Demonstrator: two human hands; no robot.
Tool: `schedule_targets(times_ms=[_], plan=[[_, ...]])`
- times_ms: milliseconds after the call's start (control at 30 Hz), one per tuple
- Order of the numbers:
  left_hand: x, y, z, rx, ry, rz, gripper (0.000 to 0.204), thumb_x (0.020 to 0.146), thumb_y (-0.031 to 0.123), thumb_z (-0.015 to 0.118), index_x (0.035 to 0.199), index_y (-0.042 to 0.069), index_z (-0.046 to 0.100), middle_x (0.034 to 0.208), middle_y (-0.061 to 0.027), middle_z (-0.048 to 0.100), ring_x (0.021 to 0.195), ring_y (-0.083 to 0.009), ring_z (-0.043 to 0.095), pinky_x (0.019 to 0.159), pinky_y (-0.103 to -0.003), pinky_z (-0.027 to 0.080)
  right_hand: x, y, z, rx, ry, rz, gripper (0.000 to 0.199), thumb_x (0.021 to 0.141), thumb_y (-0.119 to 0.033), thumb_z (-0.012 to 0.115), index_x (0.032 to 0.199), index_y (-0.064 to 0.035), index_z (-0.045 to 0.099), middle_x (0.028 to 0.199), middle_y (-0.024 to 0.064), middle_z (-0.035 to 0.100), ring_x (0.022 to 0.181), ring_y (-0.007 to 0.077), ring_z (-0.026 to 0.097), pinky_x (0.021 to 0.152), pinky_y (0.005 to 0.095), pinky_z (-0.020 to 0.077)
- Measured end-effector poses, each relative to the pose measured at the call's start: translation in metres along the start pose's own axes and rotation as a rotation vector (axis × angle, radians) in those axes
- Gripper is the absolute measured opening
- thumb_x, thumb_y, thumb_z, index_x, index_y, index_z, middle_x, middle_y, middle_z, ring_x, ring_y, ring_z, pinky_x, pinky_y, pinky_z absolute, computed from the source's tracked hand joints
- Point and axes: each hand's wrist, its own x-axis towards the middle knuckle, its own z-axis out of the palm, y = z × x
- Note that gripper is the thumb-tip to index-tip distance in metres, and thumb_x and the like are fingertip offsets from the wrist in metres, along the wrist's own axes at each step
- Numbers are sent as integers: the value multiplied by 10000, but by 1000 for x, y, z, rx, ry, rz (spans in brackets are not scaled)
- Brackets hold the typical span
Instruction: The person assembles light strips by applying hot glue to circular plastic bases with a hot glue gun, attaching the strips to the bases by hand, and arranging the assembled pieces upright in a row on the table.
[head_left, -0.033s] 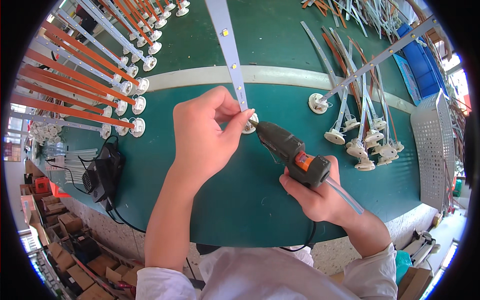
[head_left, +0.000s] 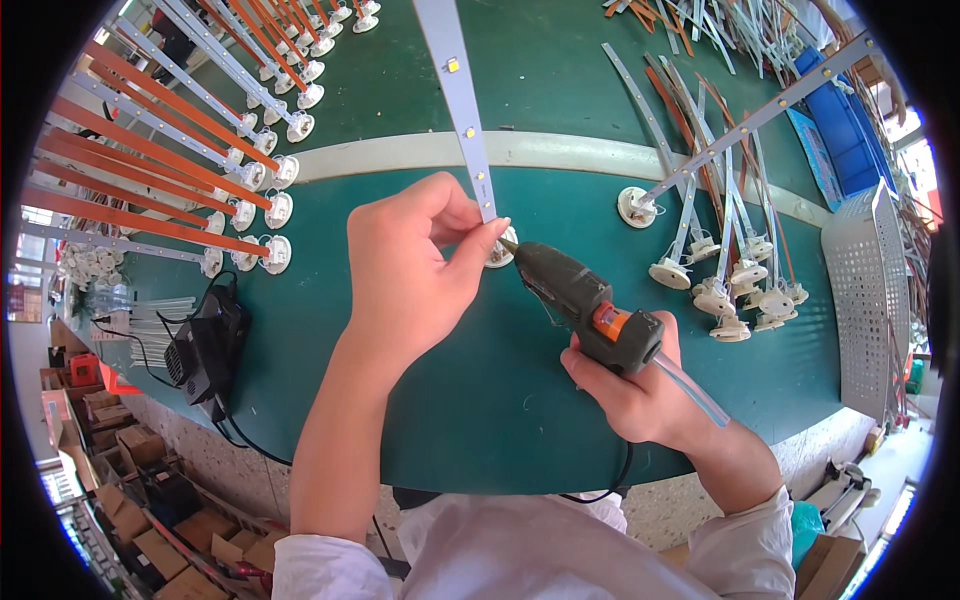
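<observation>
**Gluing a strip into its cap on the green bench**

A green table (head_left: pixel 480 420) fills the view, with a pale seam running across it and a concrete floor with cartons below its near edge. At far left lie rows of orange and white strips (head_left: pixel 160 170) with round white caps; at right, a looser pile of finished strips (head_left: pixel 730 230), a perforated metal tray (head_left: pixel 865 300) and a blue bin (head_left: pixel 835 130). A black power box (head_left: pixel 205 345) sits near left.

The left hand (head_left: pixel 410 280) pinches the near end of a long LED strip (head_left: pixel 465 110) where it meets a white cap (head_left: pixel 500 250), fingers closed on the joint. The right hand (head_left: pixel 640 390) is wrapped tight round a glue gun (head_left: pixel 585 300), its nozzle touching that cap.

The step in hand looks like gluing the joint. Next calls for a steady squeeze and holding the strip still while the glue sets
</observation>
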Motion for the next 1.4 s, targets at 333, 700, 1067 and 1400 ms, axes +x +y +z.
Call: schedule_targets(times_ms=[333,700,1067,1400], plan=[[0,1,-1,11,3,1,205,795,-20,782,738,-13,585,702,-118,713,666,-189,740,623,-270,563,0,-1,0,-29,-6,-13,155,797,-74,686,727,20,585,592,133,568,495,309,565,486,365,436],[2,1,-1,18,-9,7,195,801,-29,772,743,-19,586,708,-119,716,679,-181,742,637,-267,570,1,2,-1,-44,13,-20,154,793,-74,682,725,20,581,593,151,571,507,342,579,483,383,436],[0,3,-3,1,-35,-5,161,820,-33,766,778,-34,611,733,-91,716,698,-126,722,670,-259,586,-1,8,-3,9,-37,-22,169,792,-106,683,792,19,569,616,179,561,558,405,572,534,426,461],[3,4,-3,18,-37,-7,158,834,-32,765,791,-46,613,738,-83,709,716,-107,706,693,-256,579,1,5,-21,654,-176,403,392,843,-25,660,1224,-27,570,987,93,682,689,170,650,578,285,516]])
